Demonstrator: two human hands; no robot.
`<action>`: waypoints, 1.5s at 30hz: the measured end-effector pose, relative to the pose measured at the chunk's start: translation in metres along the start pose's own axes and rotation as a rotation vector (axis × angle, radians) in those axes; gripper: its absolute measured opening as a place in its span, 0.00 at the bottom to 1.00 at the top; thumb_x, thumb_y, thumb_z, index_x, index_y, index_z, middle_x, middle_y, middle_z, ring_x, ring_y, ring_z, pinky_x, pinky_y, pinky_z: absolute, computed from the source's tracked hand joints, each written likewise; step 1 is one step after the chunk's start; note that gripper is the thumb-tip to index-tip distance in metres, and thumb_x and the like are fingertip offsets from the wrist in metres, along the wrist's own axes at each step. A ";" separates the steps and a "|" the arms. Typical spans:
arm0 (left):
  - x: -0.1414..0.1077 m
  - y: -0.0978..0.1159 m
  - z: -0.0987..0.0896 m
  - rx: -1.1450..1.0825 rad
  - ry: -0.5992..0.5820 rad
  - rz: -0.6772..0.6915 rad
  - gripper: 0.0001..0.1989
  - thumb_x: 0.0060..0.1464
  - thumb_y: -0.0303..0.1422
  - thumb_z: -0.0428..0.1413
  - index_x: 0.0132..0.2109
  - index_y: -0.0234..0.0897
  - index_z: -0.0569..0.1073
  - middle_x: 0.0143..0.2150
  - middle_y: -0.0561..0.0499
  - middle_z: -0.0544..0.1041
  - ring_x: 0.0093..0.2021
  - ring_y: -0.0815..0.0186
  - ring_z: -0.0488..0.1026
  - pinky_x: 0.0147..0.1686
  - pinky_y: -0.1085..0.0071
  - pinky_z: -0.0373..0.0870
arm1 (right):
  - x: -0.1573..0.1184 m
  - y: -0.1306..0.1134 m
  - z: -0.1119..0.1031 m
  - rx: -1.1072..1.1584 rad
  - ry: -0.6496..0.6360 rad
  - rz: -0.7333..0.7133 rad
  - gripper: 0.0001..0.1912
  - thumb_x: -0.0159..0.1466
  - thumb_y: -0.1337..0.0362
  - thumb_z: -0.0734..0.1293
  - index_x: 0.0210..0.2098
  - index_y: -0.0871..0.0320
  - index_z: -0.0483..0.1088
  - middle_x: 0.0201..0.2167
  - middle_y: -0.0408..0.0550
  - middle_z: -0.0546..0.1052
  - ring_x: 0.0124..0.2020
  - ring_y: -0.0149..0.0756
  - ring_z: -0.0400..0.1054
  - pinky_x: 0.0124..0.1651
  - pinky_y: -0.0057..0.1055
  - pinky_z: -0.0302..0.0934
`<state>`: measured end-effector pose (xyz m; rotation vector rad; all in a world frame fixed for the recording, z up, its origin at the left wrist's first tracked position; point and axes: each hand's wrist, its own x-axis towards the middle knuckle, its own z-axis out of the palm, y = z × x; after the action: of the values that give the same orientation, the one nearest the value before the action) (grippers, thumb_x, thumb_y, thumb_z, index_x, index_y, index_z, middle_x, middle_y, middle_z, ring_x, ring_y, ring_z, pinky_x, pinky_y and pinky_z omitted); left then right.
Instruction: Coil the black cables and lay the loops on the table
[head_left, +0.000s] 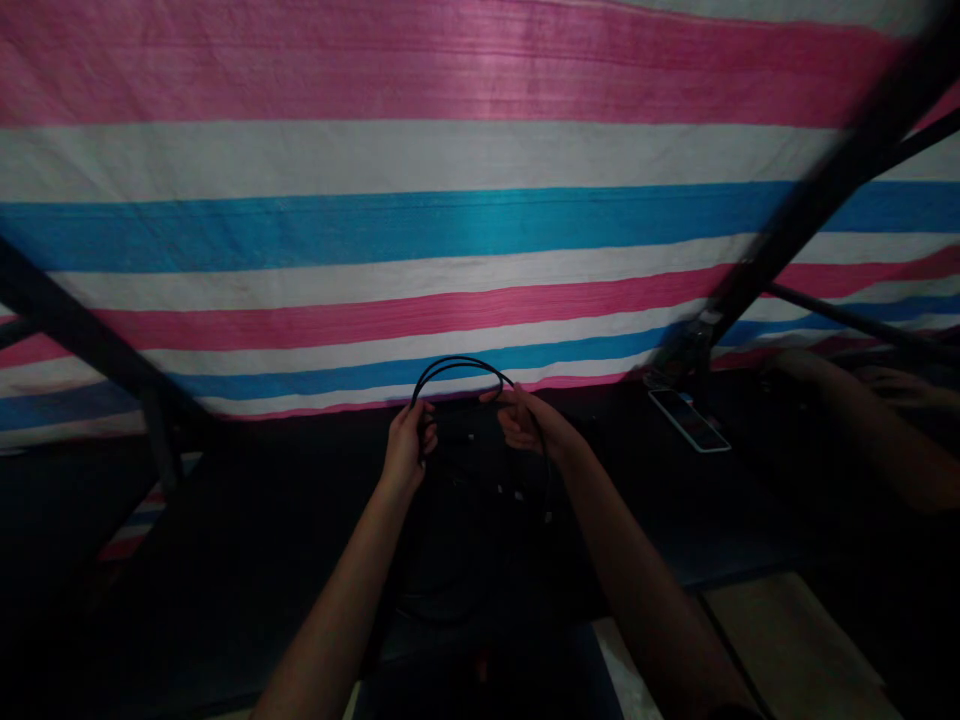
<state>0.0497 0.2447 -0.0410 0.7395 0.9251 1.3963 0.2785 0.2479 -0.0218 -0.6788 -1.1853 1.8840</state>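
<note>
Left hand (pixel 407 440) & right hand (pixel 531 422) are both L of the phone (pixel 688 419), over the table (pixel 262 530). Left hand has its fingers curled round the black cable (pixel 458 358); right hand pinches it too, btwn thumb & fingertips. Biggest thing is the striped sheet (pixel 480 158), pink, white & blue, up behind the phone like a wall. Next is the table, under the phone & all round it; it's v. dim, so lots is hard to see. Fat dark right pole (pixel 814 215) starts just behind the phone & leans up to its R; left pole (pixel 82 328) is way off on the phone's L. Another person's arm (pixel 885 435) is R of the phone; too dark to tell what that person has. Black cable is L of the phone: it bends in a round loop btwn the two hands, & part of it hangs down by the right wrist. Phone lies flat w/ a dark screen & pale edge. Smallest are some plug ends (pixel 519 496), tiny pale bits L of the phone.
</note>
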 end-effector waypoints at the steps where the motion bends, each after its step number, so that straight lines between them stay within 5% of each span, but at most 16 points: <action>1: 0.005 -0.004 0.000 -0.012 -0.006 -0.010 0.18 0.49 0.45 0.64 0.35 0.36 0.70 0.19 0.62 0.60 0.16 0.78 0.53 0.14 0.81 0.45 | 0.003 0.006 -0.003 0.049 -0.017 -0.016 0.33 0.67 0.36 0.59 0.52 0.59 0.70 0.17 0.34 0.63 0.13 0.22 0.44 0.17 0.25 0.39; 5: 0.008 -0.021 -0.005 -0.018 -0.017 -0.027 0.20 0.49 0.48 0.64 0.35 0.37 0.68 0.20 0.63 0.59 0.16 0.77 0.51 0.14 0.81 0.46 | 0.009 0.034 -0.011 0.118 0.003 -0.033 0.37 0.65 0.32 0.58 0.55 0.57 0.68 0.20 0.35 0.66 0.17 0.25 0.53 0.23 0.26 0.50; 10: 0.004 -0.033 -0.011 0.040 -0.026 -0.012 0.19 0.51 0.49 0.62 0.37 0.38 0.68 0.22 0.62 0.61 0.17 0.76 0.55 0.14 0.81 0.47 | 0.012 0.071 0.001 -0.003 -0.072 0.087 0.29 0.61 0.54 0.75 0.57 0.60 0.70 0.31 0.43 0.75 0.28 0.30 0.68 0.31 0.28 0.59; 15: 0.006 -0.038 -0.016 0.108 -0.059 -0.044 0.20 0.53 0.51 0.60 0.39 0.38 0.69 0.23 0.59 0.66 0.18 0.74 0.60 0.13 0.79 0.52 | 0.016 0.090 0.019 -0.367 -0.160 0.128 0.22 0.59 0.53 0.75 0.47 0.60 0.74 0.32 0.43 0.76 0.29 0.29 0.68 0.31 0.27 0.60; 23: 0.004 -0.033 -0.020 0.273 -0.106 -0.024 0.20 0.51 0.50 0.62 0.39 0.37 0.72 0.23 0.58 0.69 0.17 0.72 0.63 0.14 0.77 0.60 | 0.013 0.103 0.010 -0.489 -0.138 0.179 0.22 0.52 0.59 0.79 0.43 0.60 0.75 0.33 0.43 0.77 0.32 0.31 0.69 0.36 0.29 0.63; 31: -0.002 -0.042 -0.011 0.464 -0.017 0.102 0.20 0.54 0.51 0.60 0.35 0.37 0.73 0.22 0.58 0.67 0.17 0.73 0.61 0.16 0.78 0.56 | 0.014 0.103 0.014 -0.580 -0.186 0.160 0.09 0.60 0.60 0.73 0.32 0.61 0.78 0.26 0.42 0.76 0.29 0.31 0.67 0.35 0.27 0.58; 38: -0.075 -0.011 -0.014 0.590 0.084 0.193 0.20 0.60 0.52 0.55 0.34 0.39 0.73 0.22 0.57 0.67 0.20 0.71 0.63 0.19 0.77 0.59 | 0.002 0.087 0.016 -0.534 -0.331 0.175 0.15 0.60 0.54 0.72 0.33 0.62 0.79 0.17 0.37 0.68 0.20 0.26 0.59 0.26 0.26 0.51; 42: -0.128 0.015 -0.044 0.563 0.354 0.195 0.19 0.59 0.50 0.57 0.31 0.40 0.73 0.27 0.54 0.71 0.25 0.69 0.69 0.24 0.76 0.65 | 0.001 0.088 0.021 -0.511 -0.420 0.229 0.16 0.60 0.53 0.72 0.30 0.62 0.78 0.13 0.35 0.66 0.16 0.25 0.56 0.23 0.25 0.50; 45: -0.152 0.042 -0.072 0.616 0.397 0.236 0.17 0.59 0.48 0.58 0.31 0.40 0.74 0.29 0.53 0.74 0.27 0.67 0.70 0.26 0.74 0.67 | 0.003 0.090 0.024 -0.509 -0.429 0.230 0.15 0.60 0.54 0.72 0.29 0.61 0.77 0.13 0.35 0.66 0.17 0.25 0.57 0.24 0.25 0.51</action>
<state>-0.0252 0.0896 -0.0230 1.0738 1.6661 1.5024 0.2280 0.2160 -0.0930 -0.7197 -1.9756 1.9899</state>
